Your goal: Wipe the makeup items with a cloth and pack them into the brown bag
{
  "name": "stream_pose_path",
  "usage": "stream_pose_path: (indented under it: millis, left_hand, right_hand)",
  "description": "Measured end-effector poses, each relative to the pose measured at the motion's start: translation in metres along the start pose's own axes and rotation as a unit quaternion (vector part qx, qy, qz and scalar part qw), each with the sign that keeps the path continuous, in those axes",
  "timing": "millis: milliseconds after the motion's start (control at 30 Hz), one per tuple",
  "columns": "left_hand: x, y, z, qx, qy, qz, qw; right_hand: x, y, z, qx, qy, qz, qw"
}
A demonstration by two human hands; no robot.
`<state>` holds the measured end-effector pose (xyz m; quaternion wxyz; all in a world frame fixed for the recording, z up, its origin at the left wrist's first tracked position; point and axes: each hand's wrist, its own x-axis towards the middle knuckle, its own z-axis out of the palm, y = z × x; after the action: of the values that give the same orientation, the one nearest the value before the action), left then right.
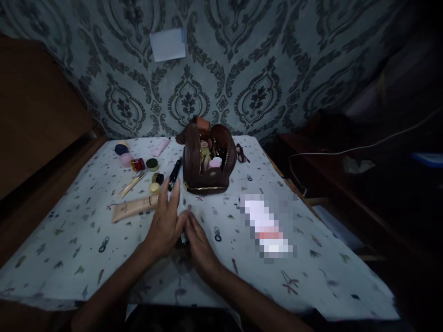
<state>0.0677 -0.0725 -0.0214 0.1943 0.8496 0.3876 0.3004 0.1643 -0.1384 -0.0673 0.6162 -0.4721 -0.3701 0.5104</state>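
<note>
Both hands meet at the middle of the table. My left hand point(165, 223) lies with fingers stretched forward, its tips close to a black tube point(175, 174) and a beige tube point(134, 207). My right hand point(196, 240) is beside it, fingers curled around a small dark object point(183, 238) pinched between the two hands; most of that object is hidden. Beyond the hands stands an open brown cosmetic bag point(204, 161) packed with small items.
Several small jars and pots point(138, 164) and a thin gold stick point(132, 184) lie at the back left on the patterned cloth point(311, 272). A blurred white item point(266, 228) lies to the right. A patterned wall rises behind; a wooden shelf and cable sit on the right.
</note>
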Motion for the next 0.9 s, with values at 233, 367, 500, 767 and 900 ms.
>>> stream_pose_path:
  millis: [233,367,500,767,900]
  left_hand:
    - [0.047,-0.012,-0.028,-0.257,-0.022,-0.126,0.958]
    - [0.054,-0.016,-0.03,-0.44,-0.047,-0.273,0.854]
    - [0.052,-0.006,-0.032,-0.537,-0.028,-0.393,0.745]
    - [0.029,0.015,-0.021,-0.585,0.093,-0.362,0.72]
    - [0.012,0.012,-0.011,-0.529,0.114,-0.293,0.788]
  right_hand:
    - [-0.009,-0.011,-0.003,-0.12,-0.054,-0.035,0.991]
    - [-0.014,-0.012,-0.008,-0.151,-0.082,-0.063,0.983]
    - [-0.014,-0.015,-0.007,-0.097,-0.086,-0.046,0.991]
    - [-0.015,-0.017,0.001,0.078,-0.092,0.096,0.988]
    - [-0.012,-0.02,0.004,-0.018,-0.037,0.006,0.999]
